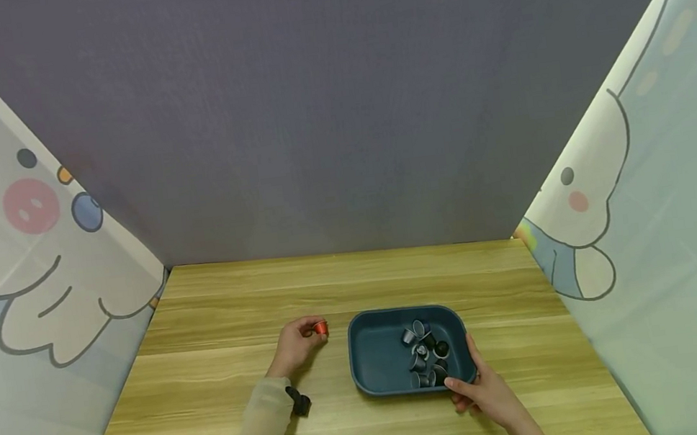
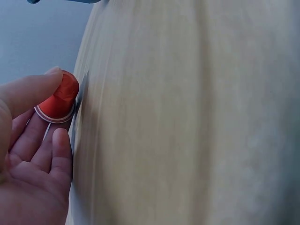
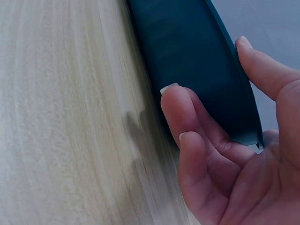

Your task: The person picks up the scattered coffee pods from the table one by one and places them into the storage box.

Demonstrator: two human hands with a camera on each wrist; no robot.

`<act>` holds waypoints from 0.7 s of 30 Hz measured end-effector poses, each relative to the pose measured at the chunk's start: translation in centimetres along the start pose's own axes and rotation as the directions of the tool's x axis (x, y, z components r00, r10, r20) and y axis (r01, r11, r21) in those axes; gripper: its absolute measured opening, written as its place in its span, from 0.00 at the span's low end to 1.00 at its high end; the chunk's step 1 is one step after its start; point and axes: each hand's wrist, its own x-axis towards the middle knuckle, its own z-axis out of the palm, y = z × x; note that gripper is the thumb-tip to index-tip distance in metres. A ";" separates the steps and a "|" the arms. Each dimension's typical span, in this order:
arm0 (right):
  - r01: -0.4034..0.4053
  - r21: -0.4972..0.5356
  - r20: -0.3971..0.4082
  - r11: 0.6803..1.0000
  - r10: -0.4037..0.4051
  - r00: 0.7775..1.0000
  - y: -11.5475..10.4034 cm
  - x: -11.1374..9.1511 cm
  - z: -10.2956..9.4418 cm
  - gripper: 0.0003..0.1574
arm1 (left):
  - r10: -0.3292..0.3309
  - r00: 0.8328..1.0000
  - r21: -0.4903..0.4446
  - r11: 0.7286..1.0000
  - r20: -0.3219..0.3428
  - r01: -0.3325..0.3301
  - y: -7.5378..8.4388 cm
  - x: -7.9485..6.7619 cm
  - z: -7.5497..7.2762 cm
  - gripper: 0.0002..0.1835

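In the head view my left hand (image 1: 295, 346) pinches a red coffee capsule (image 1: 320, 327) just above the wooden table, left of the blue tray (image 1: 378, 391). The left wrist view shows the thumb on the capsule's red side (image 2: 63, 101), its silver-pink rim toward the fingers. With my right hand (image 1: 489, 390) I hold the tray's near right corner, thumb over the rim and fingers curled against the outer wall (image 3: 192, 65). Inside the tray several black, grey and silver capsules (image 1: 417, 363) lie jumbled in the right half.
A wooden table (image 1: 235, 304) lies under everything. Behind it stands a dark grey partition (image 1: 326, 140), with cartoon-printed panels (image 1: 13, 302) on both sides. On the left wrist is a black strap (image 1: 299, 402).
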 end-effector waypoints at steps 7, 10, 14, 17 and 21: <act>0.001 0.003 0.005 1.000 -0.001 1.000 0.0 0.0 0.0 0.67 | 0.005 1.000 -0.013 1.000 -0.004 -0.005 0.0 -0.1 0.1 0.17; 0.002 0.000 0.005 1.000 -0.002 1.000 0.0 -0.1 0.0 0.67 | 0.006 1.000 -0.020 1.000 -0.005 -0.006 0.1 -0.1 0.1 0.16; -0.002 -0.004 0.000 1.000 0.002 1.000 0.2 0.0 0.0 0.67 | 0.007 1.000 -0.019 1.000 0.004 -0.007 0.3 -0.1 0.0 0.16; -0.004 -0.007 -0.003 1.000 0.004 1.000 0.4 0.1 0.0 0.66 | 0.003 1.000 -0.026 1.000 0.015 -0.003 0.7 0.1 -0.1 0.17; -0.012 -0.005 -0.005 1.000 0.012 1.000 0.5 0.2 0.0 0.66 | 0.015 1.000 -0.053 0.999 0.016 -0.014 1.3 0.3 -0.2 0.17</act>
